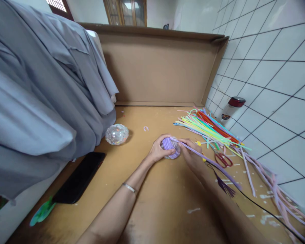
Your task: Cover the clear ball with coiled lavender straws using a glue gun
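Observation:
My left hand (159, 149) is closed around a small clear ball (177, 151), its thumb across the front. Rows of purple pipe cleaner (169, 144) cover much of that ball's near side. At its right edge my right hand (189, 152) pinches a long purple pipe cleaner (213, 162), whose free length trails back over the right wrist. The fingertips of the right hand are partly hidden behind the strand. Another clear faceted ball (117, 134) rests on the table to the left, apart from both hands.
A pile of coloured pipe cleaners (205, 125) lies at the right, beside red-handled scissors (223, 160). Near the tiled wall stands a jar with a red lid (234, 106). At left lie a black phone (78, 178) and grey cloth (53, 84). A cardboard panel (157, 67) closes the back.

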